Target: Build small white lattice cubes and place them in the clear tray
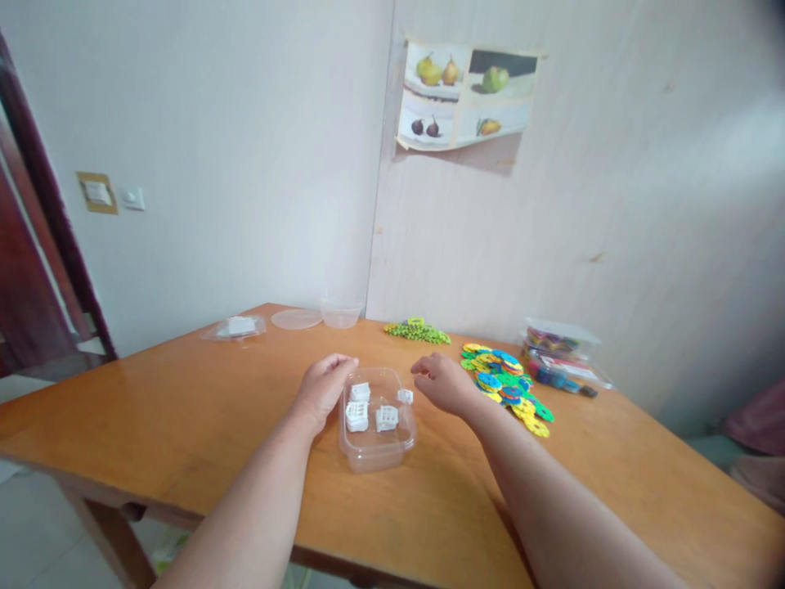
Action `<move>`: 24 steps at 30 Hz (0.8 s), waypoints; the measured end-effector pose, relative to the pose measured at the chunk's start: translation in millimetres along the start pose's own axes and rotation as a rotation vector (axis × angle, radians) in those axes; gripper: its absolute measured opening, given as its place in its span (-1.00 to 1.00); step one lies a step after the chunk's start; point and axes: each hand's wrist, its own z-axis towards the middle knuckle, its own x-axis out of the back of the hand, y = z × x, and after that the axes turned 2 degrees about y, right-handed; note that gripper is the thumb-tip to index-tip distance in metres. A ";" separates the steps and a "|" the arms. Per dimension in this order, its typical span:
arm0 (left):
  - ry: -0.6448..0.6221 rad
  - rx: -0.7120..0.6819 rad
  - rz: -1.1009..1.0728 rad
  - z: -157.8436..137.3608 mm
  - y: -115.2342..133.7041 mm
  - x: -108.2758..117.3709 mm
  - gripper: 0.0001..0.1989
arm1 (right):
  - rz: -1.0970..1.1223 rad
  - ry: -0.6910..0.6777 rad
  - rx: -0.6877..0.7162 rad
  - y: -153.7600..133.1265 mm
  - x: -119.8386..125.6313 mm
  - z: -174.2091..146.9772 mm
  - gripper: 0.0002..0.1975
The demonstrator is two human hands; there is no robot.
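Plastic tub (375, 461), clear, round-cornered: open-topped, sitting on the orange-brown wooden table (245, 442) near its front edge.
Long axis: looks to run away from the body — foreshortened, so not certain.
White stacks (356, 416), small, card-like: three in the tub — two along its left side, one right of centre.
White piece (405, 396), small, blocky: at the tub's right rim; inside or on the edge, can't tell.
Left hand (325, 391): the nearer one, tub to its right. Fingers folded in against the thumb at the far left corner; can't tell if they grip the rim.
Right hand (442, 383): off the right rim, tub to its left and nearer the body. Fingers half curled, loosely spread, nothing visible in them.
Disc pile (506, 380), yellow, blue, green: just right of that hand.
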 end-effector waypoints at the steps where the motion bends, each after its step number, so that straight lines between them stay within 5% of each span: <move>1: -0.006 0.010 0.014 0.0 -0.2 0.1 -0.74 | -0.008 -0.018 0.000 2.6 -4.9 -1.2 -0.66; 8: -0.043 0.056 0.103 -1.8 0.7 -1.7 -0.75 | -0.054 -0.067 0.038 -2.1 -29.1 -2.4 -0.69; 14: -0.030 0.070 0.150 -2.7 2.5 -2.9 -0.75 | -0.039 -0.018 0.010 1.0 -23.5 -3.7 -0.66; 24: -0.078 0.015 0.088 0.5 -0.9 -1.4 -0.74 | 0.133 0.268 0.156 -1.7 0.0 -9.2 -0.66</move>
